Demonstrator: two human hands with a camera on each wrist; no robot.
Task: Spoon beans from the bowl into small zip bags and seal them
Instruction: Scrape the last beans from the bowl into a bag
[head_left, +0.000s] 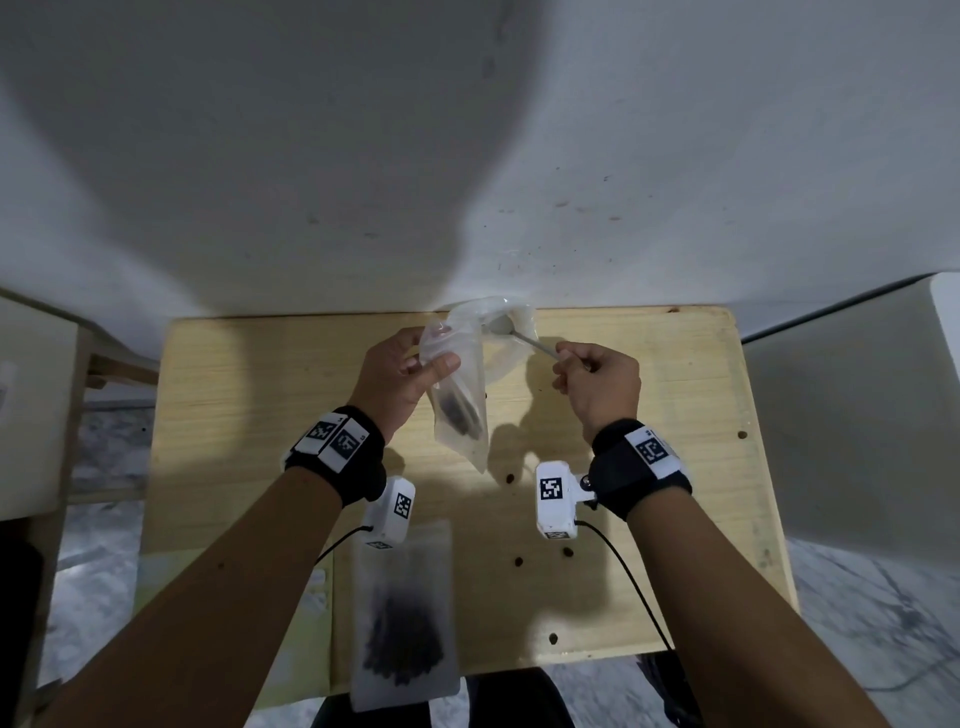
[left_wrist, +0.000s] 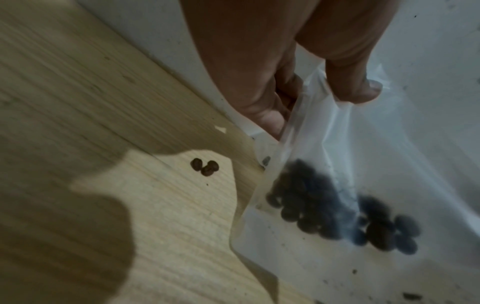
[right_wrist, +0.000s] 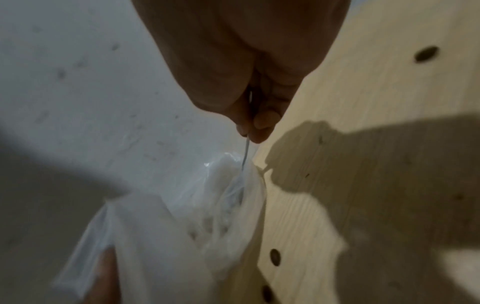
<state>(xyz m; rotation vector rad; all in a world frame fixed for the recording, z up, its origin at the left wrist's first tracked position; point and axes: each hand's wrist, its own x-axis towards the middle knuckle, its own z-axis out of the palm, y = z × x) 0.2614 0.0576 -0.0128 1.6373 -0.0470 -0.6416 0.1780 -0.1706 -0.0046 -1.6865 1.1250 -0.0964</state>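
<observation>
Head view: left hand (head_left: 402, 374) pinches zip bag (head_left: 462, 384), spoon (head_left: 511, 332) inside.

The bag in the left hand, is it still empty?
No, the bag held by the left hand has a cluster of dark beans at its bottom.

Table (head_left: 649, 395): pale yellow wood, fine straight grain.
Held zip bag (head_left: 462, 395): clear, milky.
Beans inside (left_wrist: 337, 214): dark brown to black.
Loose beans (left_wrist: 205, 167): brown.
Spoon (head_left: 524, 338): silver-grey.
Wrist bands (head_left: 623, 467): black, with white tags in black-and-white square patterns.
Wall (head_left: 467, 156): off-white, speckled.
Floor, lower right (head_left: 857, 613): grey marbled.
</observation>
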